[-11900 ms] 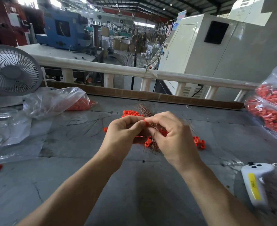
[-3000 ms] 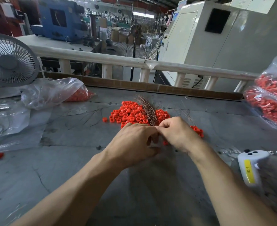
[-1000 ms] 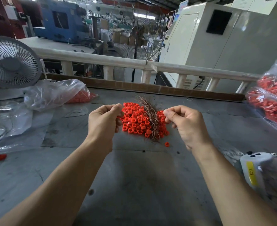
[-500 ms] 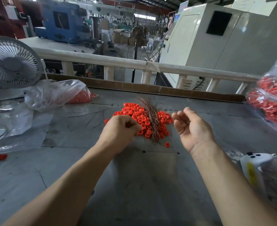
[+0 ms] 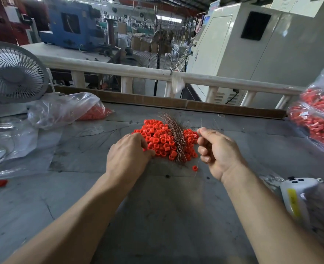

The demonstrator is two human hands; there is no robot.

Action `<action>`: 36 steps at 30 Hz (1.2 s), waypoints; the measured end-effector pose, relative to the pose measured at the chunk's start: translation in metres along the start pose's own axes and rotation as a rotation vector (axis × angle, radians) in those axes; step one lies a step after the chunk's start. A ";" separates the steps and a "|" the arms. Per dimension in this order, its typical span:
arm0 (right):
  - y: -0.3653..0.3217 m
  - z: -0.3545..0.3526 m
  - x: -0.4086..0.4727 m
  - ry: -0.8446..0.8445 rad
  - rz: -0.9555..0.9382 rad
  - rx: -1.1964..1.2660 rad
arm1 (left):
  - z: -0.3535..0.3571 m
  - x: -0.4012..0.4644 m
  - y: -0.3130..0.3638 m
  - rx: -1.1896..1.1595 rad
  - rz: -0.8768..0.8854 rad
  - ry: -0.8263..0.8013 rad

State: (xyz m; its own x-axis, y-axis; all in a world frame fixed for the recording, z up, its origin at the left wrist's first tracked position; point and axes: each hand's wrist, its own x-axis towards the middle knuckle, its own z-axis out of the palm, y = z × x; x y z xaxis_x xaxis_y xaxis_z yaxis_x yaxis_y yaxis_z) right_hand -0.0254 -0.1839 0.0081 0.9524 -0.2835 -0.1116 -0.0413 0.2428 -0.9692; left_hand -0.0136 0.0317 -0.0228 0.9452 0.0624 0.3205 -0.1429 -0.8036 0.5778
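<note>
Far out from the left fingers, a white desk fan (image 5: 14, 73) and a clear plastic bag (image 5: 66, 109) with some orange-red pieces in its corner sit at the edge of the grey worktable (image 5: 167, 216). I judge them to be stock parked beyond the working patch.

The left hand (image 5: 127, 157) lies knuckles-up, its fingers curled down into the near-left rim of the heap of small orange-red plastic rings (image 5: 157, 138). The fingertips are buried among the rings, so I cannot tell whether they have one pinched. The heap lies directly ahead of those fingertips. It is spread low and loose, which would let a single ring be raked off.

Between the two sets of fingers, a bundle of thin coppery wire strands (image 5: 174, 138) lies across the heap, close enough for either hand to draw from.

The right hand (image 5: 219, 151) is raised just right of the bundle. Its thumb and forefinger pinch a single fine wire strand (image 5: 200, 123) that pokes up above the fingertips, and the other fingers are curled in. Held upright that way, the strand offers its free end for a ring to be threaded on, as I read it.

A lone orange-red ring (image 5: 195, 168) lies just below those fingers. Well to their right rest a white handheld controller with a yellow label (image 5: 294, 199) and a bulging clear bag of orange-red parts (image 5: 317, 119).
</note>
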 end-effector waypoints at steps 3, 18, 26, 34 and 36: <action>0.004 0.002 0.000 -0.026 -0.016 -0.054 | 0.001 0.001 0.001 -0.026 -0.013 -0.004; 0.014 0.006 -0.002 -0.069 -0.129 -0.219 | -0.002 -0.001 0.003 0.042 -0.024 -0.015; 0.012 0.010 -0.010 -0.124 -0.196 -0.259 | -0.009 -0.004 0.016 -0.181 -0.044 0.079; 0.012 0.025 -0.022 -0.243 -0.305 -0.251 | -0.016 -0.017 0.046 -0.908 0.015 -0.041; 0.013 0.026 -0.022 -0.234 -0.307 -0.249 | -0.013 -0.018 0.046 -1.026 0.001 -0.075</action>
State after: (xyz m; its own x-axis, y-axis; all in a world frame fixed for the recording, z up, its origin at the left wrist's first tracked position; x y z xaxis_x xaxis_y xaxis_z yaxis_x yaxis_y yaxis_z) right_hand -0.0394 -0.1502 0.0036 0.9732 -0.0838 0.2141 0.2097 -0.0586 -0.9760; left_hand -0.0405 0.0009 0.0076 0.9558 -0.0035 0.2939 -0.2924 0.0909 0.9520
